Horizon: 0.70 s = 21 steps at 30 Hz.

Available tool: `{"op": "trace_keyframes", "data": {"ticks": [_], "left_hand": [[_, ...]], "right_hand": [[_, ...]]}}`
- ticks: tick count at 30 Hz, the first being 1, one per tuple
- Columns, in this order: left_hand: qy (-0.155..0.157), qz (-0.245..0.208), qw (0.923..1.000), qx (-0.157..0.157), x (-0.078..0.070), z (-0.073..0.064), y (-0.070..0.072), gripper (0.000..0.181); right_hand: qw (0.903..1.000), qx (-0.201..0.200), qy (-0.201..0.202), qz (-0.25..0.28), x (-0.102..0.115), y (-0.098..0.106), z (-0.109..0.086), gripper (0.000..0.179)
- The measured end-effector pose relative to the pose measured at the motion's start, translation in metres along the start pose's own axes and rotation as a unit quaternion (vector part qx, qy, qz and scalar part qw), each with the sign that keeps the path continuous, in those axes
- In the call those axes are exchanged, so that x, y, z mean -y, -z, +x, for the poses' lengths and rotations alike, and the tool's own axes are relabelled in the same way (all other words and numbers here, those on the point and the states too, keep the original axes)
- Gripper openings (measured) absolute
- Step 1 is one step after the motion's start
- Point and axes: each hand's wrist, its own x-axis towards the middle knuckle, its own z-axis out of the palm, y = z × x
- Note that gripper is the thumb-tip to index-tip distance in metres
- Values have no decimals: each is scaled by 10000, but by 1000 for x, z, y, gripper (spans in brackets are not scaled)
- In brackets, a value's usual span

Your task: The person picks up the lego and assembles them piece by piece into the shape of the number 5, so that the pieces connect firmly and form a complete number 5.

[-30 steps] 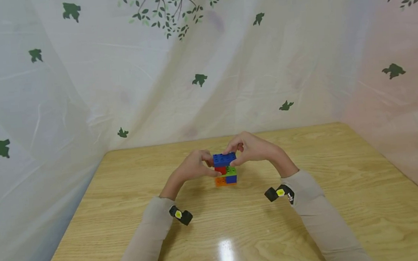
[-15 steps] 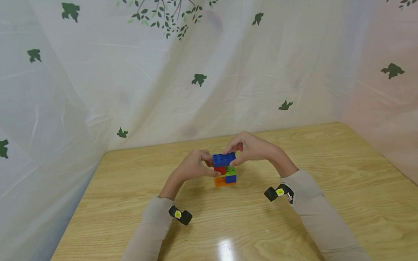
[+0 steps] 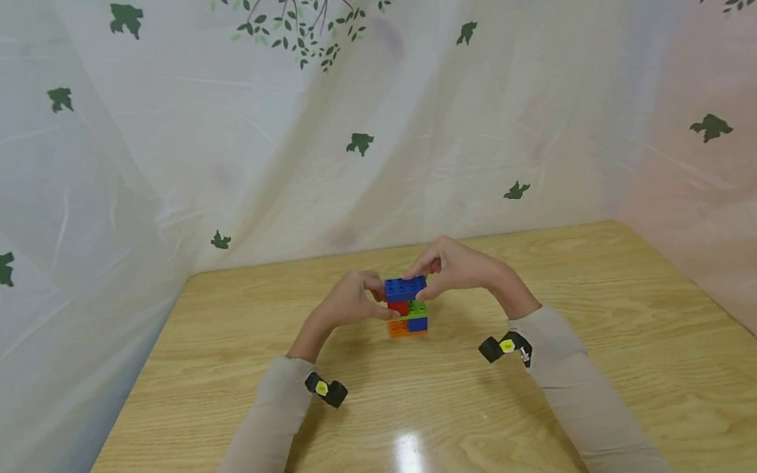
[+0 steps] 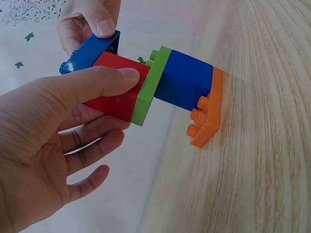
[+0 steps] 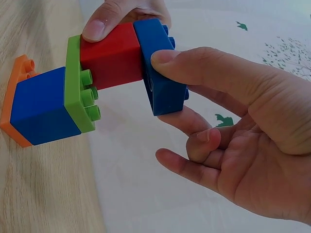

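Observation:
A stack of toy building bricks stands upright on the table. At its bottom is a flat orange brick [image 4: 210,121], then a blue block [image 4: 184,80] over its right half. Above that lies a flat green brick [image 5: 77,90], with a red block [image 5: 112,56] on its left half. A flat blue brick [image 3: 405,289] sits on top of the red block, its right end overhanging. My left hand [image 4: 53,131] pinches the red block, thumb on its near face. With thumb and fingers my right hand [image 5: 252,111] pinches the top blue brick at its overhanging end.
The wooden table [image 3: 430,409] runs back to a pale curtain [image 3: 268,163] printed with leaves and branches, which also hangs at both sides. A small black camera is worn at each sleeve cuff. Light glares on the table's near middle.

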Motion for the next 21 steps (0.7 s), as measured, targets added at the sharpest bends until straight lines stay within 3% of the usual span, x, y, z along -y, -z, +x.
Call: {"op": "trace_keyframes", "data": {"ticks": [21], "left_hand": [[-81, 93, 9999, -52, 2, 0, -2, 15]], "right_hand": [[9998, -60, -177, -116, 1, -2, -2, 36]]}}
